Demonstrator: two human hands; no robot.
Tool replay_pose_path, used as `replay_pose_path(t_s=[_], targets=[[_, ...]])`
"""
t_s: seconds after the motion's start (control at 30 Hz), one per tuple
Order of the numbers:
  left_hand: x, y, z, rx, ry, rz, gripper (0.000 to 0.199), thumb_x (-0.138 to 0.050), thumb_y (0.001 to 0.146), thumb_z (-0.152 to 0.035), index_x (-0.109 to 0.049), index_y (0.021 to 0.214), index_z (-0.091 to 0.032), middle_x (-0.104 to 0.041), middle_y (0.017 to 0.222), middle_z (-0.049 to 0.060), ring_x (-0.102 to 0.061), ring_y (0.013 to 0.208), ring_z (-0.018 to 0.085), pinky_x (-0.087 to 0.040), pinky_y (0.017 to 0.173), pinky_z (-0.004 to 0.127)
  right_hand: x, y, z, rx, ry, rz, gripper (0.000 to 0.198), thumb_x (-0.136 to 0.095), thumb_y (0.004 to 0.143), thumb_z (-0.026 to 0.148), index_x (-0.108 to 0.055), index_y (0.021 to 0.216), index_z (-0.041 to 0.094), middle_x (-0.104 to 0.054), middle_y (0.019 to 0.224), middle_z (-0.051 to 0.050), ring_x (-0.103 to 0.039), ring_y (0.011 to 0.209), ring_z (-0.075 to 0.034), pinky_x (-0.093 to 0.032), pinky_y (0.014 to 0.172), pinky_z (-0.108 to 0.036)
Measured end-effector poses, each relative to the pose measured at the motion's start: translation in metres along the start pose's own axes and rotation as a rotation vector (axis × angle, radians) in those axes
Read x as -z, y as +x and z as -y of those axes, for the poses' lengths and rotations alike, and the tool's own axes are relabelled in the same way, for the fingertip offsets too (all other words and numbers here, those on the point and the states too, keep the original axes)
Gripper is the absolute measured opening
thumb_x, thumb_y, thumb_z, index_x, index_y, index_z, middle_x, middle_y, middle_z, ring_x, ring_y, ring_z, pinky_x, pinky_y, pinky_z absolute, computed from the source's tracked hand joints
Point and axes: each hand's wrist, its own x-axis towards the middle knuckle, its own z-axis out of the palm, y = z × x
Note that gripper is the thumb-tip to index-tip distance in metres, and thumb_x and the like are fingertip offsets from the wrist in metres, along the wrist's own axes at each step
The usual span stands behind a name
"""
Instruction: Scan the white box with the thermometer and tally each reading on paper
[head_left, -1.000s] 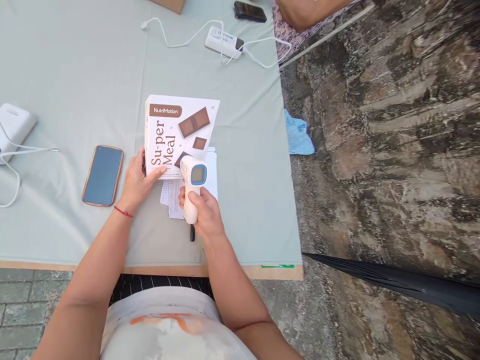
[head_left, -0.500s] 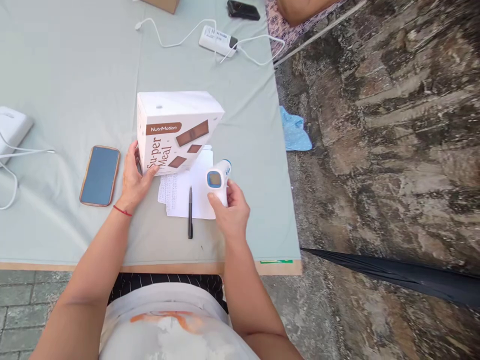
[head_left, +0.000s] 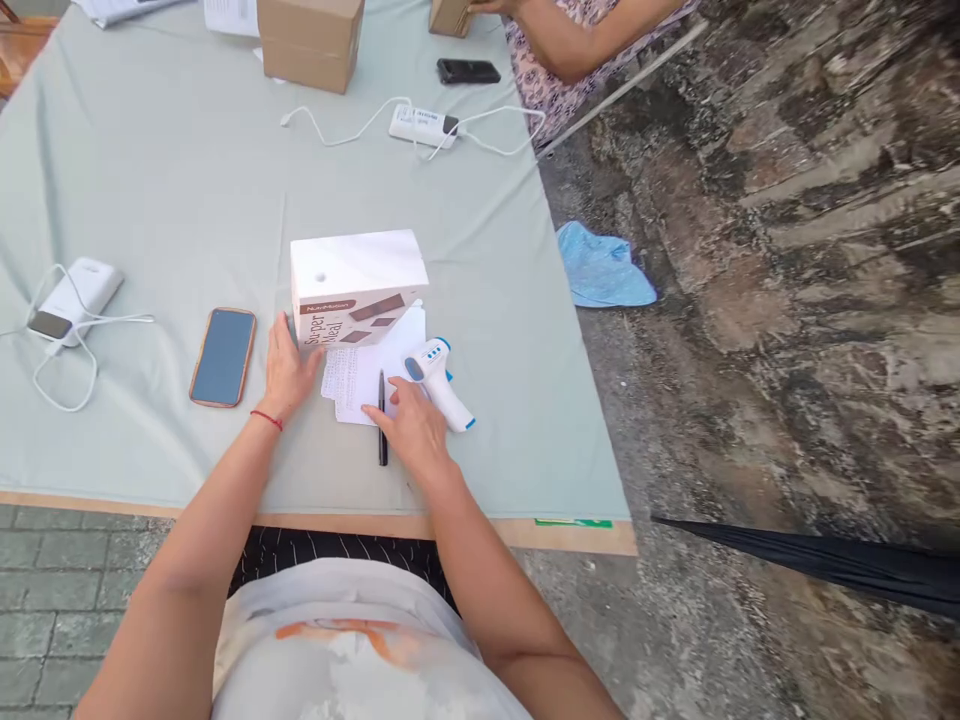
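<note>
Head view, near to far, all placed vs the white Su-per Meal box point(head_left: 358, 288). R hand point(head_left: 411, 428) just in front of box, fingers loose, resting on the black pen point(head_left: 382, 420) and paper sheet point(head_left: 369, 378); not gripping anything. Infrared thermometer point(head_left: 439, 382) lies on its side just right of that hand, front-right of box, let go. L hand point(head_left: 289, 366) open, flat against box's front-left corner. Box stands upright on the grey-green tablecloth point(head_left: 165, 190). Smartphone point(head_left: 223, 356) left of box, power bank point(head_left: 75, 297) w/ cable further left. Behind box: power strip point(head_left: 423, 126), black phone point(head_left: 468, 71), cardboard box point(head_left: 310, 40); another person's arm point(head_left: 577, 35) far back-right.
</note>
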Motion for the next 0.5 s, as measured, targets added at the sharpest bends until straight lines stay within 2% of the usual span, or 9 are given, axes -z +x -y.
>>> replay_pose_path(t_s=[0.07, 0.1, 0.17, 0.27, 0.33, 0.4, 0.5], targets=[[-0.003, -0.018, -0.005, 0.053, 0.124, -0.03, 0.092, -0.066, 0.089, -0.044, -0.013, 0.158, -0.011, -0.029, 0.161, 0.029, -0.029, 0.153, 0.042, -0.033, 0.122, 0.063, -0.009, 0.004, 0.003, 0.012, -0.006, 0.044, 0.048, -0.061, 0.088, 0.034, -0.06, 0.133, 0.018, -0.066, 0.091, -0.009, -0.06, 0.077, -0.024, -0.047, 0.065, -0.035], [-0.005, -0.029, -0.009, 0.062, 0.193, -0.04, 0.096, -0.066, 0.089, -0.044, -0.011, 0.157, -0.005, -0.026, 0.161, 0.033, -0.027, 0.154, 0.044, -0.031, 0.122, 0.064, -0.013, 0.007, 0.002, 0.026, 0.023, 0.047, 0.05, -0.057, 0.088, 0.03, -0.06, 0.136, 0.019, -0.066, 0.091, -0.009, -0.06, 0.076, -0.024, -0.047, 0.066, -0.036], [-0.006, -0.05, -0.015, -0.003, 0.324, -0.012, 0.086, -0.062, 0.092, -0.039, -0.019, 0.155, -0.002, -0.034, 0.158, 0.033, -0.033, 0.151, 0.043, -0.034, 0.121, 0.063, -0.019, 0.012, -0.002, 0.061, 0.156, 0.011, 0.046, -0.051, 0.089, 0.027, -0.064, 0.133, 0.021, -0.067, 0.091, -0.008, -0.06, 0.077, -0.023, -0.05, 0.07, -0.037], [-0.004, -0.068, -0.022, -0.184, 0.468, 0.199, 0.05, -0.046, 0.099, -0.025, -0.046, 0.146, -0.01, -0.053, 0.15, 0.022, -0.045, 0.146, 0.034, -0.038, 0.122, 0.056, -0.027, 0.02, -0.01, 0.055, 0.473, -0.08, 0.036, -0.045, 0.089, 0.028, -0.071, 0.114, 0.022, -0.067, 0.091, -0.008, -0.063, 0.083, -0.022, -0.054, 0.079, -0.039], [0.0, -0.069, -0.025, -0.216, 0.503, 0.266, 0.045, -0.04, 0.099, -0.019, -0.053, 0.141, -0.011, -0.056, 0.148, 0.02, -0.049, 0.144, 0.031, -0.04, 0.121, 0.054, -0.032, 0.026, -0.013, -0.002, 0.691, -0.108, 0.035, -0.046, 0.087, 0.03, -0.069, 0.113, 0.021, -0.068, 0.092, -0.007, -0.063, 0.082, -0.021, -0.056, 0.08, -0.04], [0.003, -0.066, -0.026, -0.21, 0.517, 0.28, 0.046, -0.037, 0.099, -0.017, -0.053, 0.142, -0.007, -0.055, 0.149, 0.021, -0.049, 0.144, 0.031, -0.041, 0.121, 0.053, -0.037, 0.031, -0.012, -0.038, 0.876, -0.127, 0.04, -0.053, 0.083, 0.033, -0.064, 0.12, 0.021, -0.067, 0.093, -0.007, -0.063, 0.08, -0.02, -0.057, 0.077, -0.039], [0.004, -0.061, -0.024, -0.215, 0.524, 0.312, 0.049, -0.037, 0.099, -0.016, -0.05, 0.145, -0.006, -0.053, 0.152, 0.021, -0.047, 0.147, 0.03, -0.041, 0.123, 0.051, -0.041, 0.033, -0.005, -0.011, 0.994, -0.129, 0.042, -0.063, 0.08, 0.041, -0.06, 0.118, 0.022, -0.061, 0.086, -0.003, -0.061, 0.075, -0.017, -0.056, 0.07, -0.033]])
